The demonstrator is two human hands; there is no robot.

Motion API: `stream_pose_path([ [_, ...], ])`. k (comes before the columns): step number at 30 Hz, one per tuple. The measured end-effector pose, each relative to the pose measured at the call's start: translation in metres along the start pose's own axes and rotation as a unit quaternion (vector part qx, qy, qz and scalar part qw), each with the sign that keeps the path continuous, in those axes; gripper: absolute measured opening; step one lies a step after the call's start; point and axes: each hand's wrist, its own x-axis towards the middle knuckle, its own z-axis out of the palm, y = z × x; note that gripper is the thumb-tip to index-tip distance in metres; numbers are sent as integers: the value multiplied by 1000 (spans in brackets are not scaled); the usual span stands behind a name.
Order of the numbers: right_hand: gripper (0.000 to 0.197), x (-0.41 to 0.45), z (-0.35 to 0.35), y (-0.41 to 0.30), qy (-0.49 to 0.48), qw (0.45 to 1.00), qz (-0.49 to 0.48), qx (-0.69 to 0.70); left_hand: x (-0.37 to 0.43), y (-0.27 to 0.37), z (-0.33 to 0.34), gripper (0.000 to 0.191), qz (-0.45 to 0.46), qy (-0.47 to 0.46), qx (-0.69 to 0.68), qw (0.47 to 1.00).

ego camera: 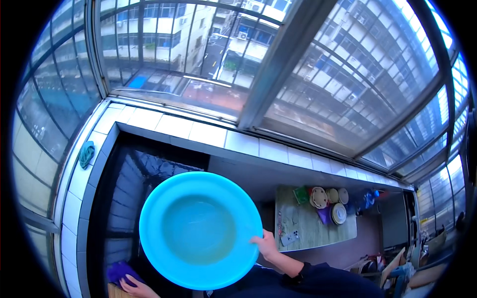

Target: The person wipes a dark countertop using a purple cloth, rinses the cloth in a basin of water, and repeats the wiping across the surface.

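A round light-blue plastic basin (pixel 199 275) with water in its bottom is in the middle of the view. My right hand (pixel 266 244) grips its right rim, the thumb over the edge. At the lower left my left hand (pixel 136 287) rests its fingers on a purple cloth (pixel 123 272), beside the corner of a wooden piece (pixel 118 291). The basin hangs in front of a dark glossy surface (pixel 125 197) that shows window reflections.
A white-tiled ledge (pixel 208 135) runs under the windows, with a green bundle (pixel 87 154) on its left part. To the right, a table (pixel 309 238) holds a phone (pixel 290 238), lidded containers (pixel 319 197) and a green packet (pixel 301 195). Clutter (pixel 395 268) stands at the lower right.
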Motion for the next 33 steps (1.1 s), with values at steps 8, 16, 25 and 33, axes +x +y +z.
stream_pose_path([
  [8, 36, -43, -24, 44, -3, 1000, 17, -15, -65, -14, -1, 49, 80, -101, 255, 958],
  [16, 30, -52, -35, 45, 13, 997, 77, -23, -66, -23, 34, 48, 22, -70, 279, 957],
  [25, 27, 0, -56, 45, 17, 995, 101, 22, -56, 24, 79, 33, -117, -87, 221, 964],
  [33, 35, 37, -86, 11, 38, 995, 81, 44, -33, 206, 139, 23, 16, -76, 88, 993],
])
